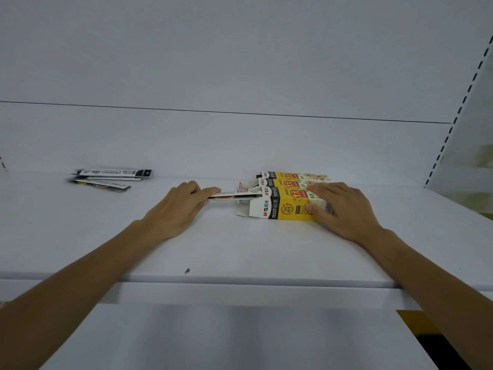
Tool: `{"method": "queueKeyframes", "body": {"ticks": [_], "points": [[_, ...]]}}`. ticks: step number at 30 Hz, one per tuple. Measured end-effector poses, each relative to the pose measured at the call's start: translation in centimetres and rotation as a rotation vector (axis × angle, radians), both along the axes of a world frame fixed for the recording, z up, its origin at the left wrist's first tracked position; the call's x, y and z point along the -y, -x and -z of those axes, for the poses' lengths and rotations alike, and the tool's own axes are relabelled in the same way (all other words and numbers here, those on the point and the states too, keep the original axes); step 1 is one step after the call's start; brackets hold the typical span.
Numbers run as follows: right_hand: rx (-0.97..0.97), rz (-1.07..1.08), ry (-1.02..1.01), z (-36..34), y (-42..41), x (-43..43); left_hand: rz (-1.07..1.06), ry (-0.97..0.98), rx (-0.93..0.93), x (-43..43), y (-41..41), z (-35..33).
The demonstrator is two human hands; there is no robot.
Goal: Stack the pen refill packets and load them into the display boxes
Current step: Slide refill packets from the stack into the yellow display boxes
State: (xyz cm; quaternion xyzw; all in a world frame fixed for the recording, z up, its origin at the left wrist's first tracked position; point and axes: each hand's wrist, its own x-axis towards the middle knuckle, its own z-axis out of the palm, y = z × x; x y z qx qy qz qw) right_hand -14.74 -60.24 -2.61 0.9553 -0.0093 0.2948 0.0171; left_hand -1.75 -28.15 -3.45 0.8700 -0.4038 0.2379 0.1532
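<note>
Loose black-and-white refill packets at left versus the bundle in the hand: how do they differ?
The loose black-and-white refill packets lie splayed, untouched on the white shelf; the bundle is squared, gripped by the left hand, its end entering the yellow cardboard display box. Both lie flat.

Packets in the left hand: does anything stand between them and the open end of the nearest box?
Nothing visible does. The packets in the left hand reach the mouth of the box; its flaps stand open, aside from the path. The right hand holds the box at its other end.

Packets in left hand, half inside box
</note>
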Motion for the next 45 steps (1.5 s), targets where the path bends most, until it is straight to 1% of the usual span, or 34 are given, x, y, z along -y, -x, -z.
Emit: {"method": "queueKeyframes", "body": {"ticks": [4, 9, 12, 14, 16, 18, 22, 24, 27, 29, 31, 33, 35, 38, 41, 43, 44, 45], "points": [[0.001, 0.000, -0.003, 0.0, 0.0, -0.1, 0.022, -0.008, 0.000, -0.2, -0.1, 0.2], [0.002, 0.003, -0.014, 0.0, 0.0, 0.0, 0.066, 0.040, 0.086, 0.2, 0.1, -0.1], [0.006, 0.000, -0.011, 0.1, 0.0, 0.0, 0.071, 0.056, 0.098, 0.9, 0.3, -0.4], [0.005, -0.004, -0.009, 0.1, -0.1, -0.1, 0.090, 0.069, 0.066, 1.8, 0.7, -0.6], [0.011, -0.007, -0.009, 0.1, 0.0, -0.1, 0.110, 0.071, -0.035, 3.4, 1.0, -0.7], [0.017, -0.008, -0.016, 0.1, 0.0, -0.1, 0.130, 0.045, -0.135, 5.6, 1.3, -0.6], [0.019, -0.014, -0.012, 0.2, 0.0, -0.1, 0.161, -0.057, -0.245, 8.6, 2.2, -0.6], [0.021, -0.013, -0.011, 0.3, -0.1, 0.0, 0.116, -0.022, -0.275, 8.4, 2.4, -1.0], [0.065, -0.030, -0.043, 0.3, -0.2, 0.1, -0.025, 0.065, -0.228, 7.2, 2.9, -1.8], [0.145, -0.037, -0.066, 0.3, -0.2, -0.1, -0.185, 0.174, -0.270, 6.2, 3.2, -1.9], [0.266, 0.001, -0.100, 0.2, -0.2, -0.1, -0.274, 0.235, -0.357, 5.1, 3.5, -1.7], [0.327, 0.081, -0.145, 0.1, -0.2, -0.2, -0.242, 0.238, -0.469, 4.5, 3.9, -1.3], [0.314, 0.180, -0.184, 0.0, -0.1, 0.0, -0.189, 0.227, -0.548, 4.3, 4.5, -1.2], [0.239, 0.263, -0.207, 0.2, 0.1, 0.3, -0.113, 0.164, -0.546, 5.1, 5.3, -1.2], [0.206, 0.253, -0.211, 0.5, 0.0, 0.6, -0.015, 0.083, -0.513, 6.1, 6.3, -1.5], [0.203, 0.227, -0.212, 0.4, 0.3, 0.5, 0.039, 0.067, -0.509, 6.7, 6.6, -1.8], [0.172, 0.191, -0.234, 0.4, 0.4, 0.5, 0.053, 0.071, -0.527, 7.0, 6.6, -1.9], [0.084, 0.166, -0.252, 0.5, 0.6, 0.4, 0.056, 0.076, -0.562, 7.2, 6.7, -2.0]]}}
